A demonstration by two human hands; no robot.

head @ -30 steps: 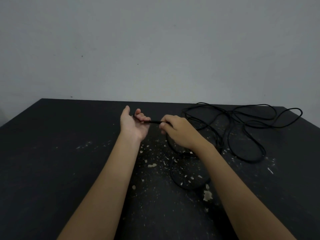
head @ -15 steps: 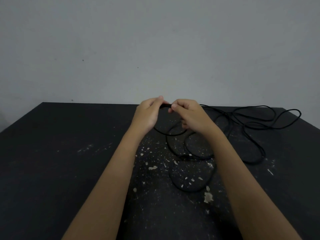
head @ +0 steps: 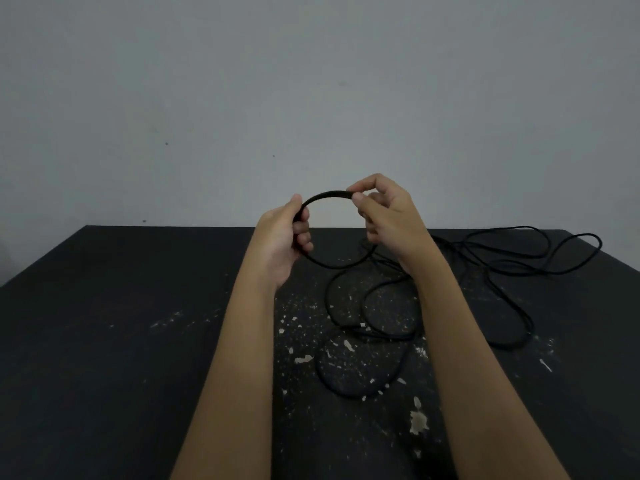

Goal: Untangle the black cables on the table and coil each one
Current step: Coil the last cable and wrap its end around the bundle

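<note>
Both forearms stretch forward over the table, hands up above its far edge. There the left hand curls round the cable loop; the right hand pinches it, thumb against forefinger.

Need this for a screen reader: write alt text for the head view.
A left hand grips and a right hand pinches a small loop of thin black cable above a paint-flecked black table; the rest sprawls in loose loops at right.
</note>
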